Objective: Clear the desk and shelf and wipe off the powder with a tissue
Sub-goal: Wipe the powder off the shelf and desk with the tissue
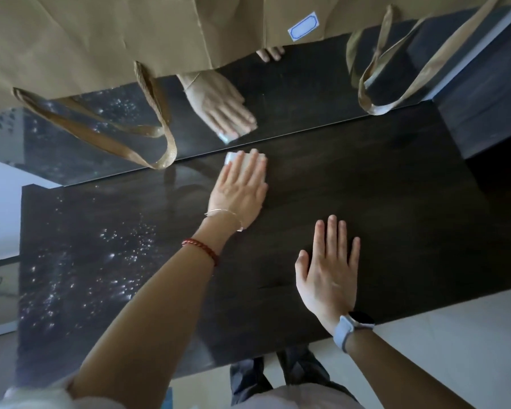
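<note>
**Head view: wiping by the mirror, powder off to the left**

Head view shows my left hand [239, 187] flat on the dark worktop [396, 202], fingers straight and close together, pressing a folded white tissue [230, 157] down. The tissue sits under my fingertips, right up against the bottom edge of the mirror [292, 93] at the back. My right hand [331, 270] lies flat and spread on the worktop, nearer to me, and holds nothing.

The white powder specks [101, 261] lie to the left of both hands, in a patch that runs from near me back toward the mirror. My left hand is the nearer one, so I think the tissue has to slide left next.

Brown paper bags [130, 39] hang over the mirror, with their handles dangling. One bag has a small white label [303, 26] with a blue border. It looks blank, so I can read no words on it.
</note>
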### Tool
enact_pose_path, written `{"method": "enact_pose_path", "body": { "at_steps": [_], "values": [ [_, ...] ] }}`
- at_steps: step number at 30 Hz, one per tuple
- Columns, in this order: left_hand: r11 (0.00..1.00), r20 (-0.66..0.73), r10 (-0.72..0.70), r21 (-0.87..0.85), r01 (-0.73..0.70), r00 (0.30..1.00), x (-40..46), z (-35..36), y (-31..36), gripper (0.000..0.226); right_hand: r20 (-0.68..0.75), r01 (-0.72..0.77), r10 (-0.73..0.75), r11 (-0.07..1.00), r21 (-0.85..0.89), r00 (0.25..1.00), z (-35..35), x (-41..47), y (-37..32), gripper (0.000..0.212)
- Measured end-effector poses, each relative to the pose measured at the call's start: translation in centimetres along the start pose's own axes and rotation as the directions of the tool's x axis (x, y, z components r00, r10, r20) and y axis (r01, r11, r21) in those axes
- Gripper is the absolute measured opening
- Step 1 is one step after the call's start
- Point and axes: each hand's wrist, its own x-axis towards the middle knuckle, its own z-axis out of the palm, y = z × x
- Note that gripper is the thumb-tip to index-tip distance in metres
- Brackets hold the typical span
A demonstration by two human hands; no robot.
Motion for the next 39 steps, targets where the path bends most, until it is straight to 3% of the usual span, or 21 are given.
{"method": "enact_pose_path", "body": {
  "at_steps": [2,5,9,11,14,18,19,21,25,27,29,31,32,35,39],
  "values": [
    [0.988,-0.043,-0.151,-0.012,0.151,0.988,-2.1,0.1,-3.6,0.061,0.001,0.004,-0.004,1.000,0.007,1.000,0.0,-0.1,-0.1,0.063],
    [0.929,0.017,-0.371,-0.013,0.371,0.929,-6.6,0.4,-9.0,0.055,0.014,0.002,-0.002,1.000,0.000,1.000,-0.1,-0.1,-0.1,0.064],
    [0.821,0.061,-0.565,-0.064,0.568,0.823,-9.4,0.2,-8.4,0.056,0.000,0.005,-0.005,1.000,0.023,1.000,-0.1,-0.2,-0.2,0.063],
    [0.858,0.046,-0.505,-0.079,0.508,0.862,-9.8,0.3,-4.8,0.056,-0.003,0.016,-0.016,1.000,0.024,1.000,-0.1,-0.3,-0.2,0.063],
    [0.961,0.058,-0.268,-0.061,0.272,0.962,-11.8,1.2,1.7,0.062,-0.026,0.038,-0.036,0.998,0.051,0.999,-0.2,-0.4,0.1,0.059],
    [0.999,0.104,-0.023,0.027,0.021,0.994,-15.7,2.2,4.6,0.057,-0.102,0.070,-0.054,0.984,0.165,0.993,-0.1,-0.5,0.6,0.052],
    [0.998,0.097,-0.053,0.040,0.049,0.994,-16.7,2.5,3.3,0.056,-0.117,0.083,-0.064,0.983,0.164,0.991,0.0,-0.5,0.7,0.052],
    [0.970,0.047,-0.242,0.048,0.240,0.969,-19.0,2.5,-0.7,0.058,-0.124,0.085,-0.066,0.984,0.157,0.990,0.2,-0.5,0.6,0.053],
    [0.760,0.102,-0.639,-0.073,0.646,0.763,-23.0,1.8,-7.1,0.058,-0.104,0.106,-0.092,0.984,0.144,0.990,0.1,-1.1,0.1,0.053],
    [0.692,0.077,-0.710,-0.110,0.713,0.700,-22.2,1.9,-6.0,0.058,-0.086,0.181,-0.171,0.975,0.126,0.981,0.2,-1.9,-0.9,0.053],
    [0.795,0.049,-0.596,-0.103,0.597,0.802,-20.6,2.1,-2.9,0.062,-0.064,0.246,-0.240,0.961,0.129,0.969,0.3,-2.7,-2.4,0.053],
    [0.937,0.024,-0.348,-0.026,0.349,0.937,-19.7,2.5,0.2,0.062,-0.063,0.268,-0.261,0.952,0.152,0.963,0.4,-3.4,-3.8,0.052],
    [0.968,0.029,-0.251,-0.003,0.252,0.967,-19.8,2.7,0.9,0.060,-0.064,0.268,-0.261,0.949,0.166,0.963,0.5,-3.5,-4.3,0.050],
    [0.982,0.041,-0.187,0.018,0.187,0.981,-21.1,2.7,-0.9,0.054,-0.065,0.258,-0.250,0.946,0.198,0.966,0.8,-3.8,-5.1,0.053],
    [0.936,0.008,-0.348,0.063,0.347,0.938,-25.4,3.1,-7.6,0.055,-0.048,0.273,-0.268,0.946,0.177,0.962,1.2,-5.1,-8.4,0.056]
  ]
}}
